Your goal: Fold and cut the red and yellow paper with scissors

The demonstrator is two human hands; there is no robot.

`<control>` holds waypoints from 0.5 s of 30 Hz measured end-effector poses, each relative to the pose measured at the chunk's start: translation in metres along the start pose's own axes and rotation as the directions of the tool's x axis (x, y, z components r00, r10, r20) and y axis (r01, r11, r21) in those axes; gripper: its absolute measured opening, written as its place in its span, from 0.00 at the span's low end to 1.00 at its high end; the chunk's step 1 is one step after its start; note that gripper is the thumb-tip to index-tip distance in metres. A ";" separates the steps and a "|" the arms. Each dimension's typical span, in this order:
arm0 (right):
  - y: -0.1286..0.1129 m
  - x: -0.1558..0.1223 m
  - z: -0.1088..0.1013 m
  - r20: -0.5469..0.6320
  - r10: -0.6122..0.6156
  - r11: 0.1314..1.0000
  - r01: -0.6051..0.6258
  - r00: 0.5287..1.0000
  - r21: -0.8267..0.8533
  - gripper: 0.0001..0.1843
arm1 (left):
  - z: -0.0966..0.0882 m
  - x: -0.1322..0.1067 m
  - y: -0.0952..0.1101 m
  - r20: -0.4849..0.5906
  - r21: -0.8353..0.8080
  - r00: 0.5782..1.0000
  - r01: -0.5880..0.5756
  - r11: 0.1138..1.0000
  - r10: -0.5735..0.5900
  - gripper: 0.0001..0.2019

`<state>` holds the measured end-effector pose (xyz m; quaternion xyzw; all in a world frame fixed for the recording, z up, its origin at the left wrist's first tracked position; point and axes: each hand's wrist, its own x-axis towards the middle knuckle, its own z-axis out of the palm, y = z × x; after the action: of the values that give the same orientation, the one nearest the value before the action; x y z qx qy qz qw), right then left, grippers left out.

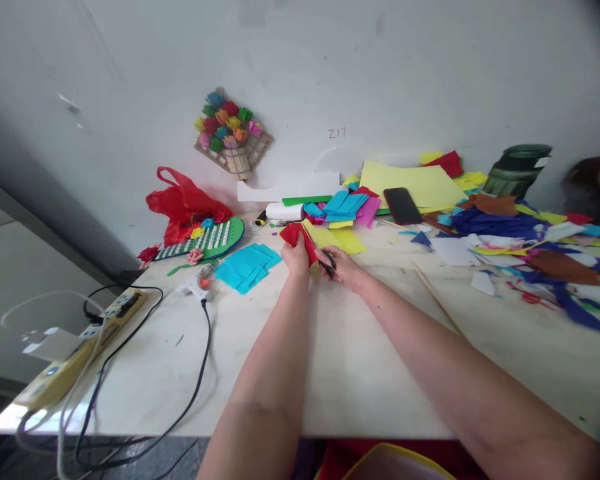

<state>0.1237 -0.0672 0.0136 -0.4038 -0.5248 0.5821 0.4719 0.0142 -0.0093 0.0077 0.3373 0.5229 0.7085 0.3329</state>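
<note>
My left hand [296,257] is closed on a piece of red paper [291,233], held a little above the middle of the table. In my right hand [344,268] is a pair of black-handled scissors [327,263], its blades reaching up along the red paper's right side. Whether the blades are parted cannot be made out. Yellow paper sheets [347,240] lie just behind both hands. Left of my left hand is a loose stack of blue paper pieces [249,267].
A white glue gun [197,287] with its cord lies left, near a yellow power strip [80,353]. Heaped scraps [555,253] cover the right side, by a thin stick [437,297]. A phone [403,205], a red bag [187,207] and a green jar [515,170] stand or lie behind.
</note>
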 end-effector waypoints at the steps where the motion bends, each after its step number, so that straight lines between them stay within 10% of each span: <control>1: 0.001 0.000 0.000 0.000 -0.003 1.000 0.003 1.000 0.002 0.20 | 0.000 0.000 0.000 0.000 -0.003 1.000 -0.008 1.000 0.008 0.15; 15: 0.005 0.004 0.000 -0.026 -0.016 1.000 0.016 1.000 0.014 0.20 | 0.001 0.002 -0.003 0.001 -0.045 1.000 -0.018 0.999 0.018 0.15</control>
<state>0.1219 -0.0638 0.0086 -0.4038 -0.5177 0.5766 0.4862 0.0136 -0.0063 0.0056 0.3350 0.5035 0.7228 0.3343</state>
